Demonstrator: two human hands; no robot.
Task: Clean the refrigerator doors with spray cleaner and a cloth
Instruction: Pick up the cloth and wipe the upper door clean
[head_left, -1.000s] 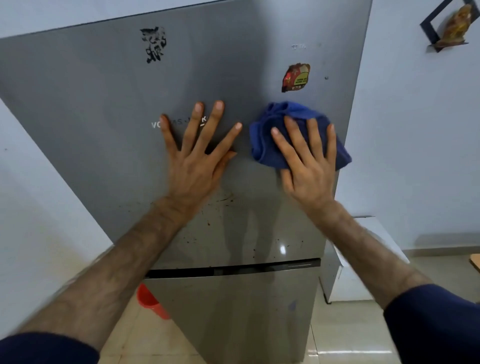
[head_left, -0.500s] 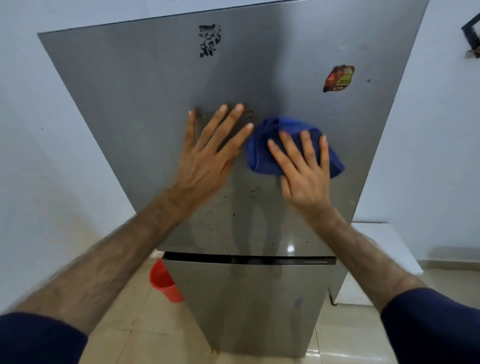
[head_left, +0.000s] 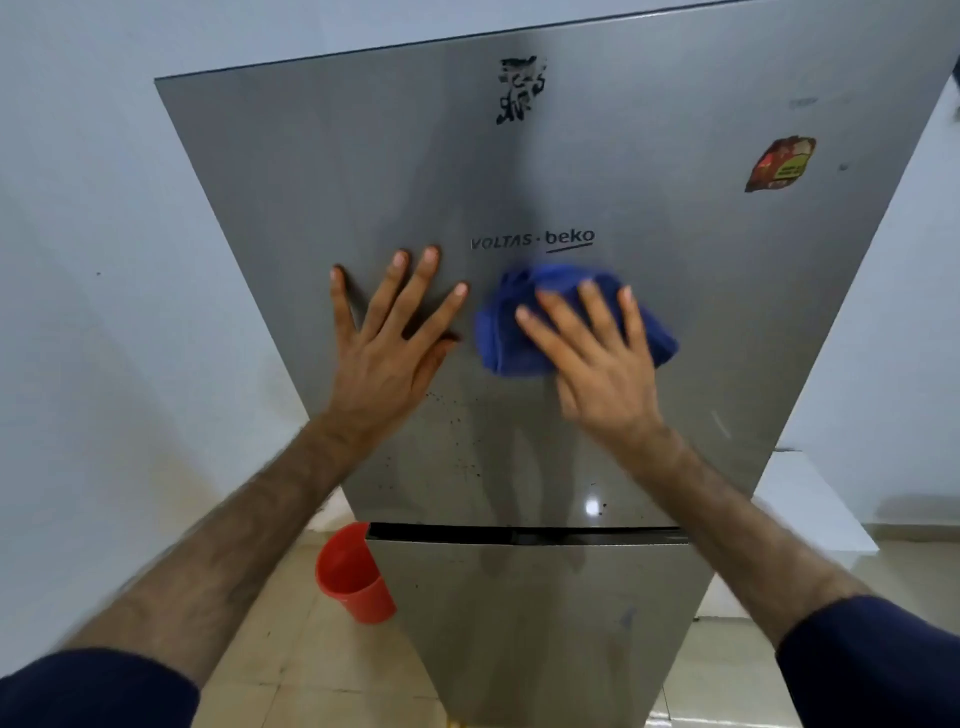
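Now lower than before, cloth (head_left: 524, 332) below the logo (head_left: 532, 240).

Bunched blue cloth (head_left: 511, 332) pressed flat against speckled steel upper refrigerator door (head_left: 311, 171), below its logo

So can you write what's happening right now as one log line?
step: wiping upper door | right hand: flat on blue cloth | left hand: flat on door, empty | dark specks: remain below

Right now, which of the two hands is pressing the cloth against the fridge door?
The right hand: its fingers lie spread over the blue cloth, while the left hand rests bare and flat on the upper door.
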